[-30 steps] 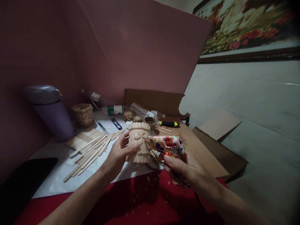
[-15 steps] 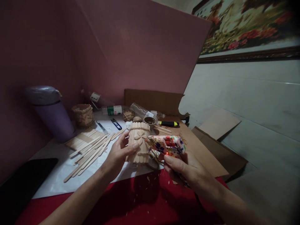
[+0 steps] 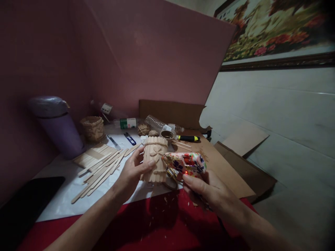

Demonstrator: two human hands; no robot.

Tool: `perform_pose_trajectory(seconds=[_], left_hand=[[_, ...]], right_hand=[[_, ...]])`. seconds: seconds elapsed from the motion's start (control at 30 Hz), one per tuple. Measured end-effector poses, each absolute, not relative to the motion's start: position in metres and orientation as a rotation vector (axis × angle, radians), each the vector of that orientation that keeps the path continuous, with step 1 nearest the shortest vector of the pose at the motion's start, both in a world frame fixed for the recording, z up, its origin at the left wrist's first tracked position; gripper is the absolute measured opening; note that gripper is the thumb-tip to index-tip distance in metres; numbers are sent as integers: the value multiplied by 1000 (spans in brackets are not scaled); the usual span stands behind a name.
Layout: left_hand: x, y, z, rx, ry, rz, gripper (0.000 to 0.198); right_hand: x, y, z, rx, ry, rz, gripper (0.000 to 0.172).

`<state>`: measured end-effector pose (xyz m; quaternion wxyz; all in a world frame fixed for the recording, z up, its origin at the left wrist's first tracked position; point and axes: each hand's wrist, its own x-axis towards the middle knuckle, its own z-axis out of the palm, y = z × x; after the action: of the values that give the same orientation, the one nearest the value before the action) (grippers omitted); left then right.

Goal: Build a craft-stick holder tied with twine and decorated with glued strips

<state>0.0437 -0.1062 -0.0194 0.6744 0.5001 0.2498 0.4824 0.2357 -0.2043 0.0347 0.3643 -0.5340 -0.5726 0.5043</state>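
Wooden stick cup (image 3: 157, 160) between left thumb (image 3: 147, 167) and fingers (image 3: 137, 154)

The person's left hand (image 3: 131, 170) and right hand (image 3: 205, 186) are bare, with slender fingers (image 3: 138, 154) and rounded thumb tips (image 3: 151, 164). The left forearm (image 3: 91, 219) and right forearm (image 3: 251, 221) are likewise uncovered and slim, tapering toward the wrists (image 3: 115, 193). Nail detail is too small to tell.

Wooden-stick cup (image 3: 159, 166) in left hand (image 3: 134, 170), floral glue gun (image 3: 192, 162) in right hand (image 3: 205, 185)

Matt wooden cup (image 3: 160, 165), rough cord band (image 3: 156, 143), glossy glue gun (image 3: 186, 162)
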Motion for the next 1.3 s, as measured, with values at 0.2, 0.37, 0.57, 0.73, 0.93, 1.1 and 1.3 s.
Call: perform_pose_trajectory(seconds=[0.2,0.37,0.57,0.73,0.93,1.1,1.3], left_hand=[[43,-106,-21,1120,568,1102,48],[44,-106,-20,1103,568,1102,50],[44,-107,-19,1106,574,1087,51],[44,-109,-16,1122,577,1088,52],[45,-109,-16,1092,566,1101,52],[45,-107,-17,1101,571,1102,51],[45,-110,-12,1056,518,1073,45]], right_hand=[[235,-206,35,-1389,-1464,1299,44],[237,-206,34,-1382,-1454,1305,44],[236,-205,34,-1372,-1474,1279,45],[232,-204,37,-1350,-1481,1273,46],[234,-205,37,-1401,-1471,1296,46],[236,-207,36,-1395,-1478,1294,45],[236,-207,35,-1376,-1461,1303,45]])
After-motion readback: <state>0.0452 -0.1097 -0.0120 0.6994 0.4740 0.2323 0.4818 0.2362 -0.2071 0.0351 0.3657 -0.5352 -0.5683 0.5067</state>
